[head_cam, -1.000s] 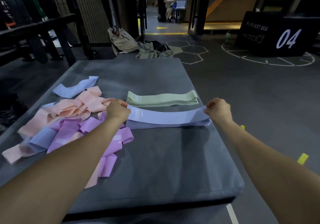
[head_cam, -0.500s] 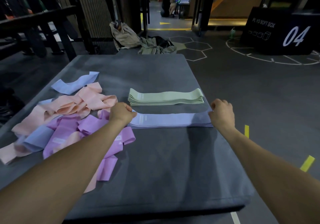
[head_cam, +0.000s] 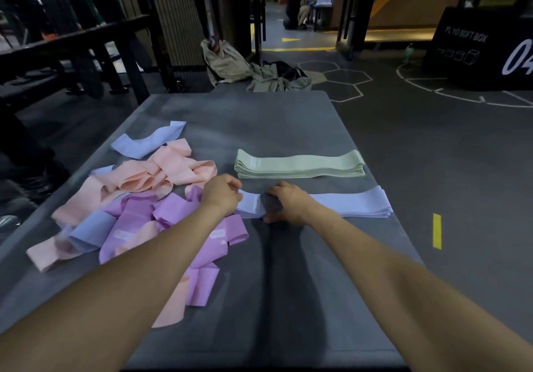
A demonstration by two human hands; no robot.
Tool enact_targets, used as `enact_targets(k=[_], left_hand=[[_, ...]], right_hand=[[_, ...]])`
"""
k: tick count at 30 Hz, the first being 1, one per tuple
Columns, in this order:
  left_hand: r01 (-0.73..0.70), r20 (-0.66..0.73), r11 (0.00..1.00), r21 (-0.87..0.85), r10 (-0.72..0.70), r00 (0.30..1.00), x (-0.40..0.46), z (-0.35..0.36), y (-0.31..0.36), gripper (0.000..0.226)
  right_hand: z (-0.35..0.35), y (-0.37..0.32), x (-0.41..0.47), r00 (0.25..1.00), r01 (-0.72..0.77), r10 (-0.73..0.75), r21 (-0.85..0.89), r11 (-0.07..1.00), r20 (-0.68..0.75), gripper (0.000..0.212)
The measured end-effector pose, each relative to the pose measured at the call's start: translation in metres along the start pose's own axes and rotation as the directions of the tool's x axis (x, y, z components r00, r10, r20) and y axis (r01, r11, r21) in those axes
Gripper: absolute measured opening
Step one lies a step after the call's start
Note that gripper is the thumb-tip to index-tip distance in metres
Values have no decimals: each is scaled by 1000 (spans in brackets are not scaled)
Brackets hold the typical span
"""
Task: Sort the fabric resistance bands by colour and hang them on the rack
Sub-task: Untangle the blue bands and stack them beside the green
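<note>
On the grey padded desk (head_cam: 288, 123), the sorted work sits toward the right and the unsorted heap toward the left, which keeps finished colours away from the tangle. A flat stack of pale green fabric resistance bands (head_cam: 300, 164) lies at about one o'clock from the hands, edges squared, apparently so it can be lifted as one bundle later. Just nearer the person lies a flattened stack of lavender-blue fabric bands (head_cam: 352, 204), stretching out toward three o'clock.

The left hand (head_cam: 222, 195) is curled, pinching the left end of this blue stack. The right hand (head_cam: 288, 201) rests on the stack close beside it, fingers bent over the cloth near a dark fold; I judge it is smoothing or squaring the layers.

At nine o'clock lies the loose pile of peach, purple and blue bands (head_cam: 138, 204), crossed over one another, with one blue band (head_cam: 147, 141) at eleven o'clock. No hanging rack is identifiable, so hanging seems some way off.
</note>
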State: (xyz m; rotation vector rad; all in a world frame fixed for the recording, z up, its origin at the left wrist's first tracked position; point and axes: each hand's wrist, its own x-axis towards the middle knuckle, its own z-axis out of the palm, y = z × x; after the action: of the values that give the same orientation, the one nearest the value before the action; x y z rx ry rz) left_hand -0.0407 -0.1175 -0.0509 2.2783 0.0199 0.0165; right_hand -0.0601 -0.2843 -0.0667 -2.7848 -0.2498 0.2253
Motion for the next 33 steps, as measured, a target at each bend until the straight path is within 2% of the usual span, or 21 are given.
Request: enact_targets(k=[7, 12, 15, 17, 22, 26, 33], left_hand=[[12, 81, 1000, -23, -10, 997, 2, 2, -10, 25], [17, 82, 999, -32, -14, 997, 1, 1, -10, 24], [-38, 52, 999, -23, 39, 998, 1, -4, -5, 27], [-102, 29, 994, -28, 103, 994, 1, -14, -2, 27], [-191, -81, 981, 22, 192, 978, -6, -63, -15, 26], [-159, -180, 981, 109, 177, 968, -18, -112, -53, 28], [33, -243, 971, 236, 27, 970, -43, -164, -119, 37]], right_hand=[[1, 3, 0, 1000, -8, 8, 18, 1000, -30, 66], [0, 0, -2, 1000, -14, 14, 5, 1000, -22, 68], [-6, -9, -1, 1000, -4, 4, 15, 1000, -19, 63], [-12, -22, 0, 997, 30, -27, 47, 998, -72, 53], [-22, -82, 9, 979, 126, -107, 100, 987, -177, 48], [-14, -138, 15, 968, 185, -152, 160, 970, -201, 46], [26, -212, 28, 967, 232, -204, 193, 953, -152, 39]])
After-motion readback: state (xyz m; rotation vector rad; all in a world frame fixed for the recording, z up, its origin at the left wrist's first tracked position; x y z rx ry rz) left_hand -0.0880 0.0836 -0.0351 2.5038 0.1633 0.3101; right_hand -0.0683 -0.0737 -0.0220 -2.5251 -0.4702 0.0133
